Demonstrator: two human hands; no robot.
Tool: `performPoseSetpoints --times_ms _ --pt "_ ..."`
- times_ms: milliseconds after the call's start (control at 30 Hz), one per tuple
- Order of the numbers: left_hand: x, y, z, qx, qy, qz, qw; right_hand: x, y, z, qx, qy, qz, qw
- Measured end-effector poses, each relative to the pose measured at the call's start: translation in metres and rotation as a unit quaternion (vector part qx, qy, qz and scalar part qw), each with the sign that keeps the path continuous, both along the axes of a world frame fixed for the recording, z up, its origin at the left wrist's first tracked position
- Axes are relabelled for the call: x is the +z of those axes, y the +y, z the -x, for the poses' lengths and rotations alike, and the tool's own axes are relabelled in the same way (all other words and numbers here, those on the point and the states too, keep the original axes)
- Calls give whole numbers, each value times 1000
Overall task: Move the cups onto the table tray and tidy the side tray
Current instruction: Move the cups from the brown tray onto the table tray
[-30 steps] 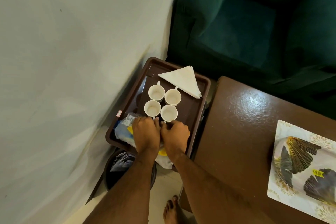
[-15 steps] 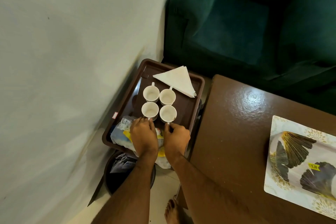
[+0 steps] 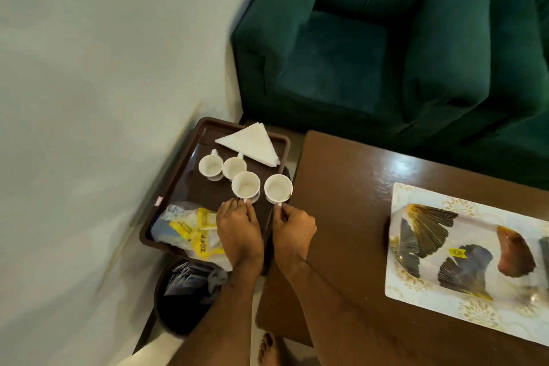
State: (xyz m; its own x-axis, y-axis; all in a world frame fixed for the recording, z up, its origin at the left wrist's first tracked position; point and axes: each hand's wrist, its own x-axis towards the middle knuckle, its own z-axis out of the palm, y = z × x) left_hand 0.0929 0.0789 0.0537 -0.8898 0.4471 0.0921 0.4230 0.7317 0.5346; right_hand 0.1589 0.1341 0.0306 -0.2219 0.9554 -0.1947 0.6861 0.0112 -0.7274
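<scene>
Cups in hand: your left hand (image 3: 237, 227) pinches the handle of one small white ceramic cup (image 3: 246, 184); your right hand (image 3: 292, 227) pinches the handle of a second white cup (image 3: 278, 187). Both look lifted clear of the tray, the right one at its right rim.
Cups left: two more white cups (image 3: 210, 166) sit touching each other on the dark brown plastic side tray (image 3: 181, 175), handles pointing away from you.
Handling: light, stiff, glazed and probably slick; they will chip if knocked together (keep the pair apart as you carry). A handle pinch lets a cup swing, so hold it level.
Where to grip: the handle loop, as you have it, or around the body if the pinch feels loose.
Destination: the white rectangular patterned tray (image 3: 416, 291) on the glossy brown wooden table (image 3: 341, 187), well to your right.
Room there: fan-shaped dark and gold wrapped items (image 3: 424, 229) fill much of it; the bare strip along its left edge looks the safest landing.
Edges: mind the side tray's raised right rim and the table's near corner just beside it.
Tidying later: a folded white napkin (image 3: 251, 144) at the far end, a crumpled clear and yellow wrapper (image 3: 190, 227) at the near end, a dark bin (image 3: 184, 297) below.
</scene>
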Motion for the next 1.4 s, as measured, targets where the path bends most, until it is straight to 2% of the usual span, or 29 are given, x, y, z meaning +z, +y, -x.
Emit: performPoseSetpoints --times_ms 233,400,800,1033,1400 --pt "11 48 -108 -49 -29 -10 998 15 48 -109 -47 -13 -36 998" --pt "13 81 -199 -102 -27 -14 994 17 78 -203 -84 -47 -21 995" --pt "-28 140 -378 -196 -85 -10 977 -14 127 -397 -192 -73 -36 978" --pt "-57 148 -424 -217 -109 10 970 -43 131 -447 -189 -77 0 979" --pt "-74 149 -441 -188 -118 12 975 -66 130 -459 -171 -64 7 983"
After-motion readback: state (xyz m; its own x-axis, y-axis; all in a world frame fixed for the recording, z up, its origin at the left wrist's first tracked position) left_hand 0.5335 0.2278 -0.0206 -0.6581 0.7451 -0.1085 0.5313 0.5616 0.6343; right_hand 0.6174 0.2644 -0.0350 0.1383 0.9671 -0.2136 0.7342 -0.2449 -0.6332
